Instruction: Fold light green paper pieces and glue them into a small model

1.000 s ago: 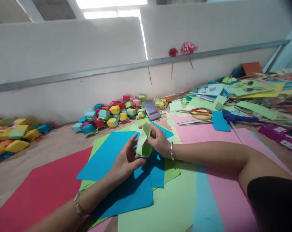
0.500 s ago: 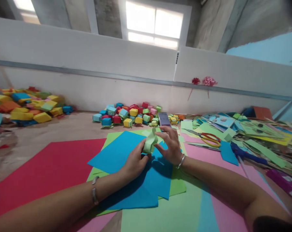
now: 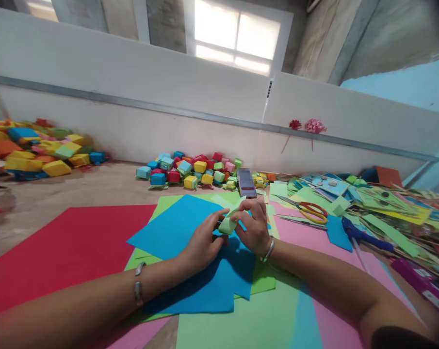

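Both my hands meet over a blue paper sheet [image 3: 175, 228]. My left hand [image 3: 203, 242] and my right hand [image 3: 253, 225] pinch a small folded light green paper piece [image 3: 229, 222] between their fingertips, just above the blue sheet. The green piece looks partly folded into a boxy shape, with a flap sticking up toward the right. A metal bracelet [image 3: 139, 289] sits on my left wrist and another bracelet [image 3: 269, 249] on my right wrist. More coloured sheets lie under my arms: a red sheet [image 3: 55, 247], a green sheet [image 3: 241, 320] and a pink sheet [image 3: 332, 310].
A heap of small folded paper boxes [image 3: 190, 170] lies by the white wall, and another pile of boxes [image 3: 33, 148] at the far left. A phone [image 3: 246, 182] lies behind my hands. Red-handled scissors [image 3: 308, 210], a blue tool [image 3: 365, 233] and stacked paper scraps [image 3: 386, 208] crowd the right side.
The view tilted up and turned left, showing the window. My hands lowered the green piece closer to the blue sheet and folded it more compactly.
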Available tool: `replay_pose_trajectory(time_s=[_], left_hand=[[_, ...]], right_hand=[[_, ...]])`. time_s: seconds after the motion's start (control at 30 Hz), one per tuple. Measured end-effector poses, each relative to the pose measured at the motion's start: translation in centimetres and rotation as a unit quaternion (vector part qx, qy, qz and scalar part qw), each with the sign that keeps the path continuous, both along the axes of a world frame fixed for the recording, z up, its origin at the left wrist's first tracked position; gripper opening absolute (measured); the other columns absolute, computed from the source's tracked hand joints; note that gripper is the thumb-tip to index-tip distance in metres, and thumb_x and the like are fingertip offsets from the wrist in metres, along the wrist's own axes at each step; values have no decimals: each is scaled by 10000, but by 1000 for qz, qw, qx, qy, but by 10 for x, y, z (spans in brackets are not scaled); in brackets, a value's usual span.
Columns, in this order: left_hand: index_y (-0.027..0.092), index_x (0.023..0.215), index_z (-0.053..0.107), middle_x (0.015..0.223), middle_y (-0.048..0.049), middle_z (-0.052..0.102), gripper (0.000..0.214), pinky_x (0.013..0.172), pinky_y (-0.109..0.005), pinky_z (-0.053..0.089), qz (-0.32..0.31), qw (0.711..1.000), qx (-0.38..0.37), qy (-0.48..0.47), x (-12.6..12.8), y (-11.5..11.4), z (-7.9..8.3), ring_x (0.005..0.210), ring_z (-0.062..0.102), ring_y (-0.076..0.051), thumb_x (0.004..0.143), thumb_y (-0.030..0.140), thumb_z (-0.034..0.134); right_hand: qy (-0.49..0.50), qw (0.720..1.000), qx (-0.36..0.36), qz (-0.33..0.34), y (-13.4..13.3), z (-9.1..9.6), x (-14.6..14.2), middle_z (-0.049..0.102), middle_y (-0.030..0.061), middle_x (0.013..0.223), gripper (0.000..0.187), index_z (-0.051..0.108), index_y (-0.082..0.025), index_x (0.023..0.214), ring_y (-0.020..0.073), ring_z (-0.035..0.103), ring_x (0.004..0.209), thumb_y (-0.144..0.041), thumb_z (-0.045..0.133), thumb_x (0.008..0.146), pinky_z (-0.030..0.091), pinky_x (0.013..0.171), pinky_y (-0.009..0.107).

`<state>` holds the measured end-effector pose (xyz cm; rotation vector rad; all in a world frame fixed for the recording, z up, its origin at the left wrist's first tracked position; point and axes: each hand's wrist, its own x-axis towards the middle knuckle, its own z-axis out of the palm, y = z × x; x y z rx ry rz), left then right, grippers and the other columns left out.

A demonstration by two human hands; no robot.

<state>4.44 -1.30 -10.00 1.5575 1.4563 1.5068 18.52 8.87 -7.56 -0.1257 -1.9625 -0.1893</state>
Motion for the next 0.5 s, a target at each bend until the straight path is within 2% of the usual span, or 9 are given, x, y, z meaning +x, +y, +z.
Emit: replay_pose_trajectory(time_s=[0.1,0.2,0.37,0.5], left_hand=[[184,1393,492,1221,-122,590,721,752,-370,602,16,999,4,41,-3,1,-2,1031,613,-265,676,131,548],[191,1392,521,1231,-119,590,708,877,-400,570,28,995,30,96,-6,2,-4,1137,570,-280,688,114,530],[187,1404,524,1206,-122,598,686,943,-419,540,36,988,53,138,-9,3,-5,1129,577,-266,724,95,505],[208,1431,503,1178,-108,618,682,951,-406,531,27,984,58,166,-9,2,-4,1110,588,-254,758,101,526]], right_hand=[[-5,1000,9,5,-3,1,0,568,50,882,124,681,-217,810,207,505,873,-146,605,878,399,781,362],[-17,1000,5,6,-7,0,0,564,49,857,133,682,-213,831,206,501,861,-136,585,879,398,766,361],[-34,999,-31,3,-13,-2,-1,562,54,887,167,684,-204,942,205,499,863,-124,560,865,409,781,358],[-39,999,-6,-13,-11,-1,-1,557,46,826,116,671,-199,873,206,488,825,-148,568,887,373,740,357]])
